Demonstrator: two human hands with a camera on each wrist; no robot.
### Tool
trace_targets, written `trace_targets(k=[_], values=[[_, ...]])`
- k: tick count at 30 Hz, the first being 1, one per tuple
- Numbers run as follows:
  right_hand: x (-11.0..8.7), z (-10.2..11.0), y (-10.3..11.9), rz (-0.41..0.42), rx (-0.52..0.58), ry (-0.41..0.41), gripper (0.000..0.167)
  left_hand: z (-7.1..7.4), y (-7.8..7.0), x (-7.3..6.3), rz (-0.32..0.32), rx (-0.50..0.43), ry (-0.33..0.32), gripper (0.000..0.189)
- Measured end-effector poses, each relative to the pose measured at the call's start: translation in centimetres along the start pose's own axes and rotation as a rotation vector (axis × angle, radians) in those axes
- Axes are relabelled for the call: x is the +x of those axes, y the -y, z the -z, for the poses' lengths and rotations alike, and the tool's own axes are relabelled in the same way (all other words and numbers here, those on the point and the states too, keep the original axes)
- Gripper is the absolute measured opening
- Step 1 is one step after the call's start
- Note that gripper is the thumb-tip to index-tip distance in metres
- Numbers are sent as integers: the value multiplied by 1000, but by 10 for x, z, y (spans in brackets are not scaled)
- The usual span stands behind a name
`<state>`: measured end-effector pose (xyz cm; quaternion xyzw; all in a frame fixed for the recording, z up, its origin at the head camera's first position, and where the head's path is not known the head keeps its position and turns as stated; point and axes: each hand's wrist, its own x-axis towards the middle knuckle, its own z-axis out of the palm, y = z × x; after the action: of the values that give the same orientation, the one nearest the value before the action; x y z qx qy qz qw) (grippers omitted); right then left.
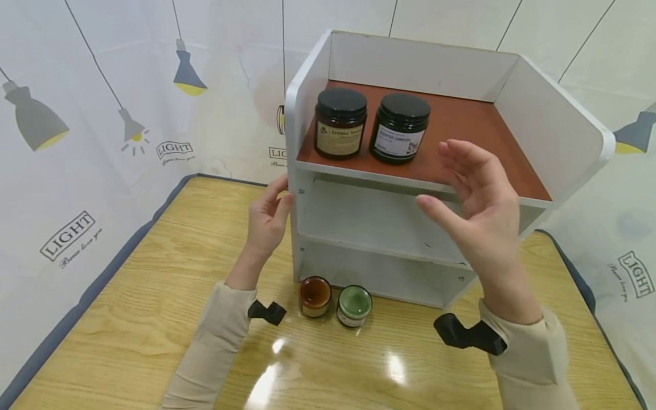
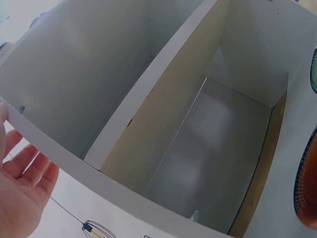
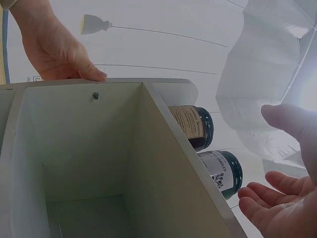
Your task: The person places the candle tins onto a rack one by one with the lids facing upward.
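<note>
A white shelf unit (image 1: 379,213) stands on the table, its top lined in red-brown. My left hand (image 1: 269,219) rests against the outside of its left side panel, thumb near the front edge; the left wrist view shows the fingers (image 2: 29,168) lightly bent there. Two lidded candle jars stand on top: a brown jar with a beige label (image 1: 340,124) and a dark green jar with a white label (image 1: 400,130). My right hand (image 1: 484,208) is raised right of the green jar, thumb and fingers apart, holding nothing. In the right wrist view its fingertips come near that jar's black lid (image 3: 233,173).
In front of the unit's lower left, on the wooden table (image 1: 154,296), are two uncovered candles, one amber (image 1: 315,296) and one green (image 1: 354,306). Raised side and back walls (image 1: 420,65) bound the top. A printed lamp-pattern curtain (image 1: 118,188) hangs around the table.
</note>
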<state>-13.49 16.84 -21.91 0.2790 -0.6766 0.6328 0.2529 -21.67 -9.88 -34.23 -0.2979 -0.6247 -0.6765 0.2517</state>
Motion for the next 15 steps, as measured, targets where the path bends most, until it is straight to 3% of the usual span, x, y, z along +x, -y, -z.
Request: trace_targets(k=[15], values=[[-27, -1, -5, -10, 58, 10, 56, 1, 1, 0, 18, -7, 3, 41]])
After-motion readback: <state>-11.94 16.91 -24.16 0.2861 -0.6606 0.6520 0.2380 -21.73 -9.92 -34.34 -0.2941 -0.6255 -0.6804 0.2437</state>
